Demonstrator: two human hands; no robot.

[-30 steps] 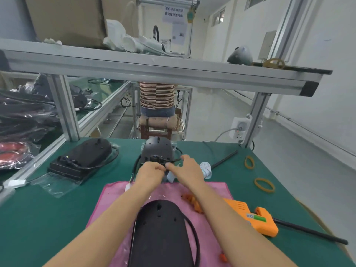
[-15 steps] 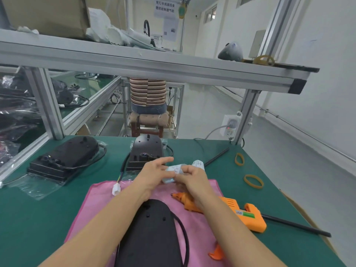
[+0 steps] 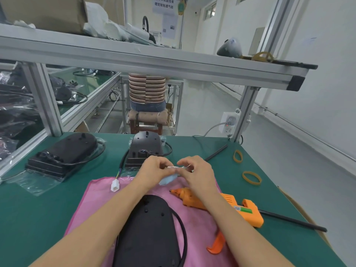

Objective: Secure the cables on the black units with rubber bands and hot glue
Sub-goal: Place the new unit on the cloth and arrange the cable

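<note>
My left hand [image 3: 154,169] and my right hand [image 3: 196,170] together pinch a small white-and-blue strip [image 3: 169,178] above the pink cloth [image 3: 100,199]. A black unit [image 3: 148,228] with a black cable lies on the cloth under my forearms. Behind my hands stands a second black unit [image 3: 145,146], its cable ending in a white connector [image 3: 115,186]. A third black unit [image 3: 63,153] sits on clear plastic at the left. The orange glue gun [image 3: 238,207] lies to the right of the cloth. Two rubber bands [image 3: 251,177] lie on the green mat.
A black rod [image 3: 215,152] lies at the back right, and another black rod [image 3: 292,221] runs off behind the glue gun. An aluminium shelf frame [image 3: 154,64] crosses overhead. A power strip [image 3: 229,122] hangs on the right post. A person in a striped top [image 3: 147,89] sits beyond the bench.
My hands left the middle unit's cable, drew back toward me and picked up the small white-and-blue strip. The view tilted slightly.
</note>
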